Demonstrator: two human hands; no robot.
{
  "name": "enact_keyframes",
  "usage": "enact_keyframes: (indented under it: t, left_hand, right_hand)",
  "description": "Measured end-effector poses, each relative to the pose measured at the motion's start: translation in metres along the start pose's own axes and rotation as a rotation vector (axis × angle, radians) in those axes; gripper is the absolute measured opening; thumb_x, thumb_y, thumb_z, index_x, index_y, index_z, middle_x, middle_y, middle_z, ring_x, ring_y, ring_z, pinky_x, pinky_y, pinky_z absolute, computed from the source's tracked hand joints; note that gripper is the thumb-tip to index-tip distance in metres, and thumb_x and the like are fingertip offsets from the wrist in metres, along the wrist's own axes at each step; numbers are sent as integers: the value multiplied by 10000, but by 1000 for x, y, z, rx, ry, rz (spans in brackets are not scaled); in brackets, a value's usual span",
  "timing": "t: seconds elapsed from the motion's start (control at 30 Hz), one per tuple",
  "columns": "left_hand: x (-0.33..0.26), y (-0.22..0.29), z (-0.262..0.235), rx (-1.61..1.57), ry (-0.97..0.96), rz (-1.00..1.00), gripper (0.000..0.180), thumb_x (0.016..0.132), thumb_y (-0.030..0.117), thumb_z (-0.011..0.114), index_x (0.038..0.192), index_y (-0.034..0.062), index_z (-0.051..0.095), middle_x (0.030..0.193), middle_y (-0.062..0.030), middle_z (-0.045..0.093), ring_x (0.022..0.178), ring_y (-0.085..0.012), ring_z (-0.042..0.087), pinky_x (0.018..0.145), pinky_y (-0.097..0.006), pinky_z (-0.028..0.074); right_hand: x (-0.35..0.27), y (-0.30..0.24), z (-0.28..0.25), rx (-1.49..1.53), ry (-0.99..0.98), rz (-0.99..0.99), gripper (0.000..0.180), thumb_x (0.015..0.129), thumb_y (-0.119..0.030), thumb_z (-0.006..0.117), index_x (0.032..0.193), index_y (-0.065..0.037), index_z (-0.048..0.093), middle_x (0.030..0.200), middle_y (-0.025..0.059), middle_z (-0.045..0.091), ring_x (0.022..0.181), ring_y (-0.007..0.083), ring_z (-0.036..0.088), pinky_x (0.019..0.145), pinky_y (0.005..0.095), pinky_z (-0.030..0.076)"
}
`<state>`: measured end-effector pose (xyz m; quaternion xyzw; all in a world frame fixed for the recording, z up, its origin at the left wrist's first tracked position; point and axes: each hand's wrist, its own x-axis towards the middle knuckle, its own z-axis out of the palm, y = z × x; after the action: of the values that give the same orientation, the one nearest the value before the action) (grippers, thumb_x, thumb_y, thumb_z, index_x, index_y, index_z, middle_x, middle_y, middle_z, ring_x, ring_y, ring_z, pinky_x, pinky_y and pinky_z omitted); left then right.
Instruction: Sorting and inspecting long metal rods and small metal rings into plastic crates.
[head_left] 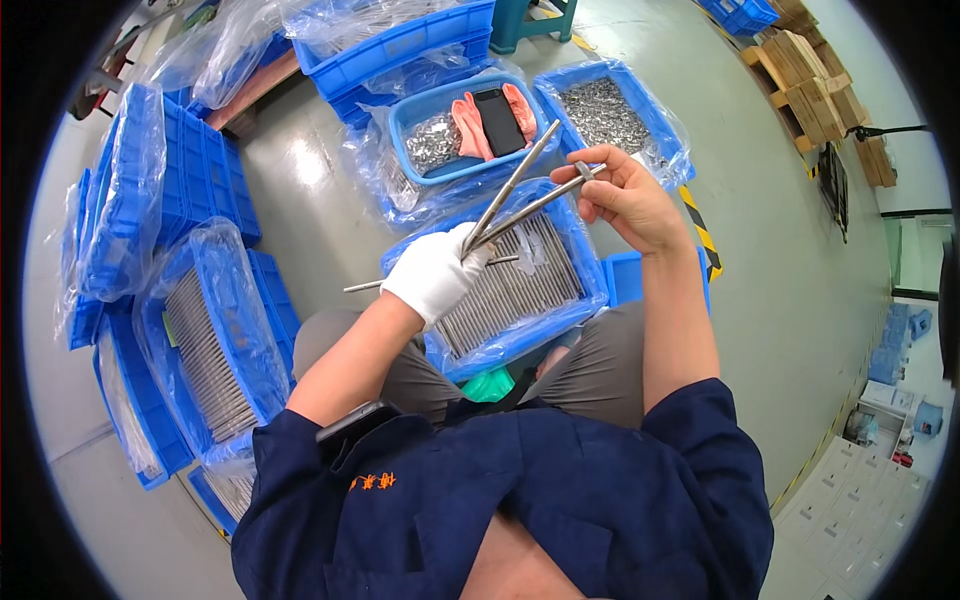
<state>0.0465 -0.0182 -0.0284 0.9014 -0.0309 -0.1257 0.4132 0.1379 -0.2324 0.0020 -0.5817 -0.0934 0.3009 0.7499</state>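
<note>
Rods: thin grey metal rods (510, 200) fan up toward the frame's centre top, apparently so each end can be reached.
Left hand: white-gloved left hand (432, 272) fingers closed around the rods' lower ends.
Right hand: bare right hand (625, 195) fingertips pinch a small metal piece (583, 170) at one rod's tip.
Crate: blue crate (590, 290) of more rods sits on the lap below.

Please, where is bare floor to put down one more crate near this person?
Bare grey floor lies right of the right hand, past the striped tape. A narrower patch lies between the left crates and the rod crate. Ahead, bins crowd together.
</note>
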Motion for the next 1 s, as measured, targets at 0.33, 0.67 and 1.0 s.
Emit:
enact_keyframes:
  t: [0.33,0.67,1.0]
  left_hand:
    - [4,4,1,41,27,31,201,806,227,489,919,66,528,712,-171,547,663,-314,539,608,-339,421]
    - [2,2,-8,-624,-121,-270,286,835,319,464,927,55,527,603,0,474,523,-83,425,500,-233,379]
    - [6,6,13,-946,-293,-286,302,858,345,408,975,82,499,550,9,476,390,-57,380,356,-178,284]
  right_hand:
    - [6,22,17,-6,-95,28,300,733,-14,567,1019,-29,476,960,149,563,627,119,542,580,230,461]
    - [11,22,-3,-12,262,-121,218,808,-118,513,1005,-25,505,874,87,582,619,90,524,547,209,426]
    - [29,37,-2,275,175,49,203,841,-236,483,958,-76,526,778,35,579,611,82,508,547,206,426]
